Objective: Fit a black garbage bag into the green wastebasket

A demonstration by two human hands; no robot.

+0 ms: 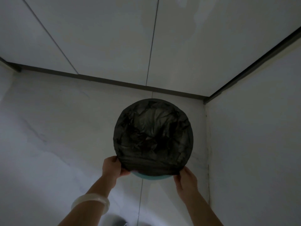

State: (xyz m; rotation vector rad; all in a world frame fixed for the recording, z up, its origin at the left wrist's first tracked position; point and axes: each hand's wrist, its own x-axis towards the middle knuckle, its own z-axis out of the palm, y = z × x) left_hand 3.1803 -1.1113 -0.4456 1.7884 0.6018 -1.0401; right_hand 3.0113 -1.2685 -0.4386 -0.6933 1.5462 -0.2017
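A crumpled black garbage bag (153,132) lines the round green wastebasket (149,176) and is folded over its rim all around. Only a thin teal strip of the basket shows under the bag's near edge. My left hand (113,166) pinches the bag's edge at the near left of the rim. At the near right of the rim, my right hand (185,180) grips the same folded edge. A pale bangle (91,203) circles my left wrist.
The basket stands on a pale marble-look floor (57,144) in a corner. White glossy cabinet doors (114,38) with a dark plinth (114,81) run behind it, and a white wall panel (260,144) stands close on the right.
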